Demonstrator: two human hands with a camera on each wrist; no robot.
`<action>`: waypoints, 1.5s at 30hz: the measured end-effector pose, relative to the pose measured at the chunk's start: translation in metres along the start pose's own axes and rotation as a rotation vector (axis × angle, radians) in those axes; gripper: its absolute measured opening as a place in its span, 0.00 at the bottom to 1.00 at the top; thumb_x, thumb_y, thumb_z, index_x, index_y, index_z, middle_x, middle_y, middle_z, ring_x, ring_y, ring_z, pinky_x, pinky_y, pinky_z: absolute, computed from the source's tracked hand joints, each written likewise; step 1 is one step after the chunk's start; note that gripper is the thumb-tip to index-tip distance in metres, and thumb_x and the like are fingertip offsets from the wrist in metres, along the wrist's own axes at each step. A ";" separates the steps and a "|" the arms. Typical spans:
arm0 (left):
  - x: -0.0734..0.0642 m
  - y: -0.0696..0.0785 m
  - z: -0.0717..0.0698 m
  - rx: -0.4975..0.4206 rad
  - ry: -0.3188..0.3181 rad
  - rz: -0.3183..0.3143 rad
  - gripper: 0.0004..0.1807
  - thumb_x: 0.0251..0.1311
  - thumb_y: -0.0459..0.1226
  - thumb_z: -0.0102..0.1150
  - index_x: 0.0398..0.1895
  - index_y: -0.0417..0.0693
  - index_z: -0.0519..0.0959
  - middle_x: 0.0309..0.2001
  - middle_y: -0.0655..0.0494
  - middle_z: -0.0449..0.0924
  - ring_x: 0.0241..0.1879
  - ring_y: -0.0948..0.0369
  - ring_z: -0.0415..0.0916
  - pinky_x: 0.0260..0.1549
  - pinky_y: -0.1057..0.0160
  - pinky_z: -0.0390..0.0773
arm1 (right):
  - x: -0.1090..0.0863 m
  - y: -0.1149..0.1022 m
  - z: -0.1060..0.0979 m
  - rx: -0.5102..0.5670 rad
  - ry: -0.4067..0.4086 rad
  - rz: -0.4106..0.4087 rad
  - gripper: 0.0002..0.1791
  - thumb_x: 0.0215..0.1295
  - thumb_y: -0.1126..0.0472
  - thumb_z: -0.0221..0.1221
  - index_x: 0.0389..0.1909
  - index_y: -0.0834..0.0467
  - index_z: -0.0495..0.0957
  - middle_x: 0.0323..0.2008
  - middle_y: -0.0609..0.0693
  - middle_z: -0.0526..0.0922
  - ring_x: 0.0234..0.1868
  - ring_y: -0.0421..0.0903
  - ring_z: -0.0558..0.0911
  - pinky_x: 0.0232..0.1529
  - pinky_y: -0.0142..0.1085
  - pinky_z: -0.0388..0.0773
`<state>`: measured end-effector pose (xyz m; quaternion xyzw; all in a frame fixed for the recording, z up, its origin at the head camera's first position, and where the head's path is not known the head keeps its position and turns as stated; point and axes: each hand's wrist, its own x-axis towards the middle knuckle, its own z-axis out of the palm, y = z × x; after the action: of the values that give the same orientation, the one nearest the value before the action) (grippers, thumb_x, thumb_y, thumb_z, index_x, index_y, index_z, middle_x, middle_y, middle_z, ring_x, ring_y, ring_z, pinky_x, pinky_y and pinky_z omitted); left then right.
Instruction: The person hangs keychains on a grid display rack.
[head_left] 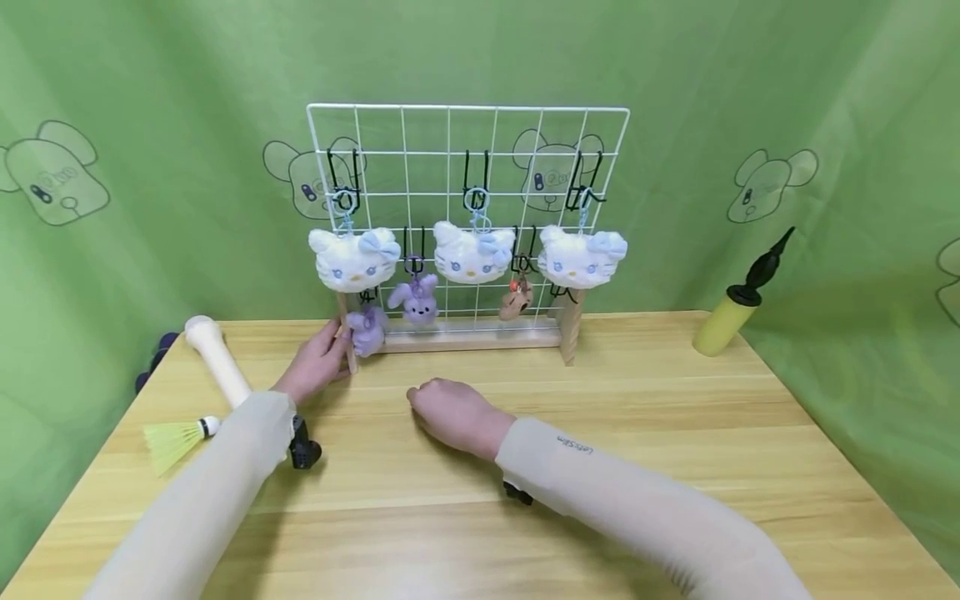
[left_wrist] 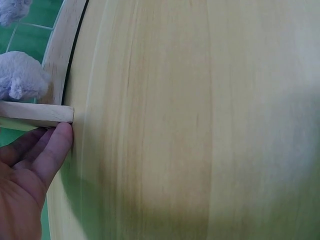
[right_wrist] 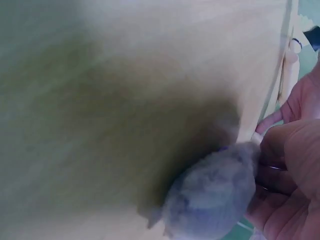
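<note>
In the head view my left hand is at the left wooden foot of a white wire grid rack. Its fairly straight fingers touch the outer side of that wooden foot in the left wrist view. My right hand is low over the table, fingers curled. A blurred greyish-purple plush keychain shows at its fingertips in the right wrist view, pinched there; the hand hides it from the head view. Two purple plush keychains, one a bunny and one lower, hang on the rack.
White cat-head plushes hang along the upper hooks, and a brown plush below. On the left of the table lie a white bone-shaped object and a yellow shuttlecock. A yellow-and-black hand pump stands at the right.
</note>
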<state>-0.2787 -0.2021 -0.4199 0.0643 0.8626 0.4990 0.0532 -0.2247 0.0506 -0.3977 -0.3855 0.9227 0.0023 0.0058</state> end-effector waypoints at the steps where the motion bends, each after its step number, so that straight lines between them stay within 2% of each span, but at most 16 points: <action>1: 0.000 0.001 0.000 0.005 0.005 0.001 0.33 0.85 0.44 0.32 0.86 0.43 0.42 0.77 0.25 0.59 0.70 0.32 0.70 0.60 0.47 0.85 | -0.001 0.003 -0.001 0.038 0.004 0.009 0.08 0.78 0.61 0.56 0.40 0.58 0.82 0.35 0.50 0.90 0.34 0.45 0.89 0.38 0.36 0.90; 4: -0.001 0.002 0.001 0.015 0.013 0.004 0.33 0.85 0.44 0.32 0.86 0.43 0.43 0.77 0.25 0.59 0.70 0.32 0.71 0.59 0.48 0.85 | -0.005 0.011 -0.003 0.212 0.002 0.051 0.09 0.81 0.59 0.53 0.41 0.56 0.80 0.33 0.48 0.88 0.22 0.42 0.86 0.33 0.33 0.88; 7: -0.001 0.004 0.002 0.016 0.018 0.005 0.33 0.85 0.44 0.32 0.86 0.43 0.44 0.76 0.25 0.60 0.69 0.32 0.71 0.59 0.48 0.86 | -0.010 0.020 -0.003 0.406 0.040 0.094 0.11 0.83 0.58 0.49 0.44 0.55 0.79 0.35 0.46 0.88 0.22 0.38 0.83 0.36 0.32 0.86; 12: 0.000 0.003 0.002 0.021 0.018 0.002 0.33 0.85 0.43 0.32 0.86 0.44 0.43 0.77 0.26 0.60 0.70 0.33 0.70 0.60 0.48 0.85 | -0.019 0.038 -0.001 0.673 0.175 0.075 0.12 0.84 0.61 0.47 0.48 0.57 0.80 0.44 0.50 0.89 0.46 0.42 0.87 0.55 0.38 0.87; 16: 0.001 0.000 0.001 0.032 0.018 0.000 0.33 0.85 0.44 0.32 0.86 0.44 0.43 0.77 0.26 0.59 0.71 0.33 0.69 0.60 0.48 0.85 | -0.026 0.050 0.001 0.890 0.236 0.060 0.13 0.84 0.63 0.46 0.49 0.60 0.80 0.50 0.55 0.89 0.54 0.50 0.87 0.61 0.38 0.86; 22: 0.002 -0.001 0.002 -0.002 0.005 -0.011 0.33 0.85 0.42 0.32 0.86 0.44 0.41 0.78 0.25 0.58 0.71 0.32 0.70 0.61 0.47 0.84 | -0.034 0.061 0.004 1.198 0.225 0.066 0.15 0.85 0.63 0.42 0.53 0.66 0.76 0.57 0.64 0.86 0.59 0.56 0.86 0.63 0.38 0.86; 26: 0.002 -0.002 0.002 -0.015 0.004 -0.015 0.33 0.85 0.42 0.31 0.86 0.45 0.40 0.78 0.25 0.57 0.71 0.31 0.70 0.61 0.47 0.84 | -0.036 0.062 0.005 1.346 0.196 0.101 0.15 0.85 0.63 0.42 0.56 0.69 0.73 0.60 0.68 0.83 0.62 0.58 0.86 0.63 0.41 0.86; 31: 0.002 -0.001 0.002 -0.008 0.000 -0.016 0.33 0.85 0.42 0.31 0.86 0.45 0.40 0.78 0.25 0.57 0.71 0.32 0.70 0.61 0.47 0.84 | -0.041 0.062 0.001 1.421 0.208 0.154 0.16 0.85 0.63 0.41 0.58 0.69 0.71 0.61 0.69 0.82 0.60 0.58 0.87 0.59 0.44 0.88; 35: 0.001 -0.001 0.001 -0.004 0.001 -0.016 0.33 0.85 0.43 0.31 0.86 0.46 0.40 0.78 0.25 0.57 0.71 0.32 0.70 0.61 0.48 0.84 | -0.047 0.066 -0.003 1.418 0.250 0.205 0.15 0.85 0.63 0.41 0.58 0.68 0.71 0.59 0.70 0.84 0.56 0.53 0.89 0.56 0.44 0.89; 37: 0.001 -0.001 0.001 -0.001 0.003 -0.013 0.33 0.85 0.43 0.31 0.86 0.45 0.40 0.78 0.26 0.57 0.71 0.32 0.70 0.61 0.48 0.84 | -0.050 0.069 -0.007 1.401 0.278 0.229 0.15 0.85 0.63 0.41 0.58 0.67 0.71 0.58 0.70 0.84 0.56 0.54 0.89 0.55 0.43 0.90; 39: 0.000 0.000 0.000 0.003 0.004 -0.010 0.33 0.85 0.43 0.31 0.86 0.45 0.40 0.78 0.26 0.57 0.71 0.32 0.70 0.61 0.48 0.84 | -0.054 0.073 -0.010 1.381 0.317 0.247 0.15 0.85 0.62 0.42 0.58 0.68 0.71 0.57 0.71 0.85 0.56 0.57 0.89 0.54 0.41 0.90; 42: 0.000 0.001 0.001 0.000 0.006 -0.008 0.33 0.85 0.42 0.32 0.86 0.45 0.40 0.78 0.25 0.57 0.70 0.32 0.70 0.61 0.48 0.84 | -0.062 0.081 -0.013 1.344 0.399 0.263 0.15 0.85 0.62 0.42 0.57 0.69 0.71 0.54 0.72 0.85 0.54 0.54 0.90 0.53 0.37 0.90; 45: -0.001 0.002 0.001 0.003 0.011 -0.007 0.33 0.85 0.42 0.32 0.86 0.46 0.41 0.77 0.25 0.58 0.70 0.32 0.71 0.61 0.49 0.85 | -0.070 0.091 -0.017 1.302 0.494 0.274 0.15 0.85 0.62 0.42 0.57 0.69 0.71 0.53 0.72 0.85 0.48 0.43 0.91 0.52 0.34 0.90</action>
<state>-0.2775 -0.2002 -0.4191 0.0585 0.8639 0.4977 0.0501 -0.2404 0.1637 -0.3803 -0.1733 0.7511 -0.6365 0.0253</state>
